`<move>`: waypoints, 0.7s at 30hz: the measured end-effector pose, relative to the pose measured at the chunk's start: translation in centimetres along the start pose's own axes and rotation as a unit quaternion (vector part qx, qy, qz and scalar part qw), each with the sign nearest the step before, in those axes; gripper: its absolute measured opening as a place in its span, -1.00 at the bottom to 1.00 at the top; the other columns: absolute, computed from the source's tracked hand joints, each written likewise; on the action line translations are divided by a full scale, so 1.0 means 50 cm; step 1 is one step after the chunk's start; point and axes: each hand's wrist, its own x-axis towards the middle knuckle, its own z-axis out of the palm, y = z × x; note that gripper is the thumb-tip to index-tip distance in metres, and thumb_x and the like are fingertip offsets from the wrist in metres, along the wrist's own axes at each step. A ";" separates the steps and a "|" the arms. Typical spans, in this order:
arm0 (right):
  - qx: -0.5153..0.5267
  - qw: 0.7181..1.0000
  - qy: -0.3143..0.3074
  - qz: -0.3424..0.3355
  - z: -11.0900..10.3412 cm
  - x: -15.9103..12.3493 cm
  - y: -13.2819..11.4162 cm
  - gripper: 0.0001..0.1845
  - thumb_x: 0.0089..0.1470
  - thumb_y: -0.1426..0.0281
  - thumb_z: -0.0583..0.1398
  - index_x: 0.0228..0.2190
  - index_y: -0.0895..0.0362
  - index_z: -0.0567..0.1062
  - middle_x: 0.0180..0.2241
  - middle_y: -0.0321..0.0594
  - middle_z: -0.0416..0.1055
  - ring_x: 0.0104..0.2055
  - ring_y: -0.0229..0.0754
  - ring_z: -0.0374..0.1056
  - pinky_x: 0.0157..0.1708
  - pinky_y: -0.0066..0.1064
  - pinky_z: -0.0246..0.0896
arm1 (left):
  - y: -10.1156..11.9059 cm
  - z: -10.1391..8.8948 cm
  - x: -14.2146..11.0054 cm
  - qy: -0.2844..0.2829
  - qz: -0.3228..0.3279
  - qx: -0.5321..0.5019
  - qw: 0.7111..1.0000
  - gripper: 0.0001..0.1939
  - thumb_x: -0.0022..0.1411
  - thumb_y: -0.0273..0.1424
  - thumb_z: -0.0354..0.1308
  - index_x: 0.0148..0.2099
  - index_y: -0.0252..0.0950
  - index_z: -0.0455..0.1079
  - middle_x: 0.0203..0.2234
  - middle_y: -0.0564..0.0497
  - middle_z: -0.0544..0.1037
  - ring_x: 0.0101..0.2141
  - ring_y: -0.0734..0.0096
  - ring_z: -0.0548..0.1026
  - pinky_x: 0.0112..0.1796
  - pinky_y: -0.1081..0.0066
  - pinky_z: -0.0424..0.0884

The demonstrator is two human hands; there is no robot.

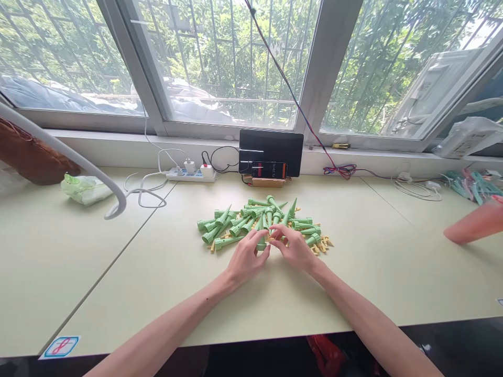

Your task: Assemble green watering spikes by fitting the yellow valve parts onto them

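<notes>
A pile of green plastic watering spikes point(236, 226), cone-shaped with ribbed caps, lies on the pale table in front of me. Small yellow plastic pieces point(324, 244) are scattered under and around it, mostly at the right side. At the pile's near edge my left hand point(248, 255) is closed around one green spike point(261, 245), its ribbed end facing me. Close beside it, my right hand point(293, 248) pinches a small yellow piece point(269, 239) against or just by that spike. The fingers partly cover both parts, so I cannot tell whether they are joined.
Behind the pile, a phone point(269, 170) leans on a black tablet point(271, 144). A power strip point(191, 175) with cables and a green packet point(84, 188) lie left. A white curved tube point(90, 165) hangs at left. A reddish cylindrical object point(473, 222) lies right.
</notes>
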 end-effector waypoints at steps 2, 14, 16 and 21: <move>-0.002 1.000 0.002 -0.003 0.000 0.000 0.002 -0.71 0.23 0.41 0.15 0.00 0.05 0.39 -0.30 -0.20 0.50 -0.26 -0.14 0.47 -0.37 -0.38 0.38 | -0.001 0.000 0.001 -0.002 0.002 -0.003 1.000 -0.73 0.29 -0.37 0.07 0.04 -0.19 0.34 -0.18 0.03 0.44 -0.59 0.65 0.23 -0.52 0.51 0.32; -0.004 1.000 -0.011 0.004 -0.002 -0.004 -0.001 -0.74 0.26 0.39 0.10 -0.01 0.07 0.37 -0.39 -0.25 0.50 -0.40 -0.19 0.42 -0.37 -0.35 0.38 | 0.005 0.003 -0.001 -0.004 0.001 -0.010 1.000 -0.75 0.31 -0.35 0.06 0.03 -0.20 0.34 -0.19 0.03 0.43 -0.59 0.67 0.19 -0.52 0.50 0.29; -0.001 1.000 -0.012 0.010 -0.003 -0.004 -0.004 -0.74 0.26 0.38 0.11 -0.01 0.07 0.37 -0.36 -0.23 0.51 -0.37 -0.17 0.43 -0.37 -0.35 0.39 | 0.005 0.003 -0.001 0.000 0.000 -0.004 1.000 -0.75 0.31 -0.35 0.06 0.03 -0.20 0.34 -0.19 0.02 0.44 -0.58 0.65 0.21 -0.50 0.49 0.30; -0.011 1.000 -0.010 0.012 -0.002 -0.003 -0.007 -0.70 0.24 0.35 0.13 0.01 0.07 0.37 -0.21 -0.14 0.49 -0.27 -0.13 0.45 -0.43 -0.36 0.41 | 0.006 0.003 0.000 0.016 0.005 0.001 1.000 -0.74 0.28 -0.41 0.07 0.03 -0.20 0.34 -0.19 0.02 0.44 -0.56 0.63 0.23 -0.49 0.49 0.31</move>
